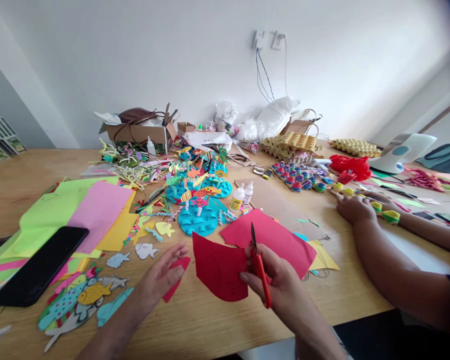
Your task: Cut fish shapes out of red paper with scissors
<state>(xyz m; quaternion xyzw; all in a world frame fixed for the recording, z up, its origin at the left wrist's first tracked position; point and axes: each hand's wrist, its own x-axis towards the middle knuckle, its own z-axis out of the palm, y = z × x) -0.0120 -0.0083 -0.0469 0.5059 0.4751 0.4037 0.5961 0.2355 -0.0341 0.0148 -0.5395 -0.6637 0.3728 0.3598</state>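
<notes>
In my right hand [272, 272] are red-handled scissors [260, 275], blades pointing up, and a curved piece of red paper [219, 270] pinched at its right edge. Faint pencil lines show on this paper. My left hand [163, 275] has a small red paper scrap [178, 280] between thumb and fingers, left of the larger piece. Behind my right hand a red sheet [270, 237] lies on the table. Cut-out paper fish, among them a yellow spotted one [93, 294] and a white one [147, 251], lie left of my left hand.
A black phone [39, 265] rests on coloured paper sheets [48, 205]. Blue egg-carton bases [198, 220] with paper fish stand mid-table, near glue bottles [237, 197]. At the right, a co-worker's hands [356, 207] touch painted egg-carton pieces [391, 216]. Boxes [138, 134] line the wall.
</notes>
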